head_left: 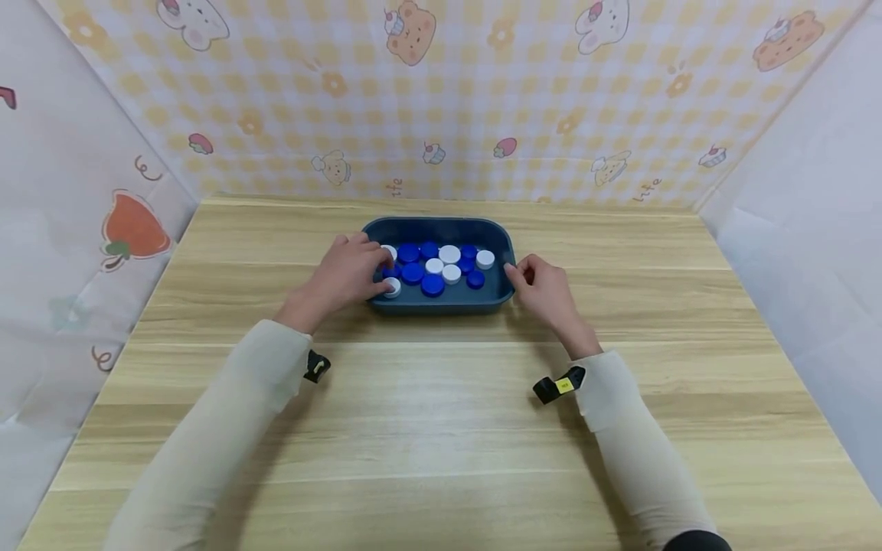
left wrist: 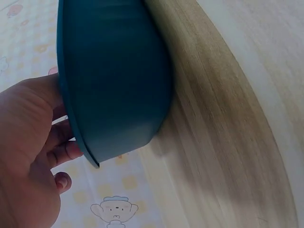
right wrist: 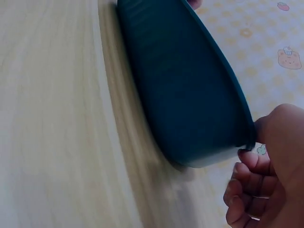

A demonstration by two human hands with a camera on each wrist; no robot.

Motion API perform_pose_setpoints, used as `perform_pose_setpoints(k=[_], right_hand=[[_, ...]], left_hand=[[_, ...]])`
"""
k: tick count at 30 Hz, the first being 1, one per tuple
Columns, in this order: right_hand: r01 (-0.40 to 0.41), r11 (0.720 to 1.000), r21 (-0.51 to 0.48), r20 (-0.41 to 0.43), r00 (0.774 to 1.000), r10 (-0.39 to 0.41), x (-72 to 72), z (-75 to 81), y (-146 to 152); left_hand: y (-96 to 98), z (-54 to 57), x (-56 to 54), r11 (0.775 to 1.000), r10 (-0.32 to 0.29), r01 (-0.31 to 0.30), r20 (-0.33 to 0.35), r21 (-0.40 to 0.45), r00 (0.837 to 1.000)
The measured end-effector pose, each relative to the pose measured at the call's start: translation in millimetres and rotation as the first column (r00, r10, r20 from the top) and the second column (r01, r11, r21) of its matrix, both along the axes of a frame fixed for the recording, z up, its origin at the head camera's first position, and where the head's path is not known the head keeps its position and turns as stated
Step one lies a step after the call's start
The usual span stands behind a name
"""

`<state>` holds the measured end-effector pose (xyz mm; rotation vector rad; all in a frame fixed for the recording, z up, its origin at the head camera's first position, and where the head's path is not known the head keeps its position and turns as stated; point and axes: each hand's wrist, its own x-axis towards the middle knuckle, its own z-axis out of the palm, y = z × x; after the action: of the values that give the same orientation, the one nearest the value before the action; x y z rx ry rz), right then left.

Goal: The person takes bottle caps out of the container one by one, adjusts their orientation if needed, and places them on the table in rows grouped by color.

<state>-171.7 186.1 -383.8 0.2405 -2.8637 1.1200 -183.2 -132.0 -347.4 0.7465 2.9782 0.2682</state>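
Observation:
A dark blue-green tray (head_left: pixel 441 308) with rounded corners stands near the back of the table, holding several round bottle caps, some blue (head_left: pixel 432 285) and some white (head_left: pixel 449 254). Over its left end reaches my left hand (head_left: pixel 347 272), with bent, parted fingers above the caps. One of its fingertips overlaps a white cap (head_left: pixel 393 288) at the front left corner. In the left wrist view, the fingers (left wrist: pixel 59 135) show beyond the tray rim. My right hand (head_left: pixel 544 291) pinches the rim at the tray's right end between thumb and index finger; the other fingers (right wrist: pixel 244 187) curl below.
The wood-grain table (head_left: pixel 441 428) extends in front of the tray and to both sides. A patterned yellow-checked backdrop (head_left: pixel 455 99) rises close behind it. White sheets (head_left: pixel 813 191) hang at the left and right. A small black wrist camera (head_left: pixel 560 385) sits at each cuff.

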Motion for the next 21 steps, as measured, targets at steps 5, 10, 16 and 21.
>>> perform_pose_setpoints(k=[5,10,16,21], right_hand=[[0.037,0.999,-0.018,-0.010,0.999,-0.037,-0.6,-2.5,-3.9],[0.044,0.999,-0.012,0.011,0.999,-0.044,-2.8,-4.8,-4.1],[-0.018,0.999,-0.041,0.003,1.000,0.018,-7.5,-9.4,-2.5],[-0.112,0.990,-0.083,-0.049,0.993,0.108,-10.1,-20.4,-1.6]], left_hand=[[5.4,-2.4,-4.1,0.999,-0.025,0.026,0.018,-0.028,1.000],[8.7,-4.1,-8.3,0.997,-0.041,0.043,0.033,-0.060,0.999],[12.5,-2.1,-11.8,0.991,-0.057,0.066,0.076,-0.114,0.995],[15.3,-0.7,-12.9,0.983,-0.060,0.077,0.107,-0.164,0.992]])
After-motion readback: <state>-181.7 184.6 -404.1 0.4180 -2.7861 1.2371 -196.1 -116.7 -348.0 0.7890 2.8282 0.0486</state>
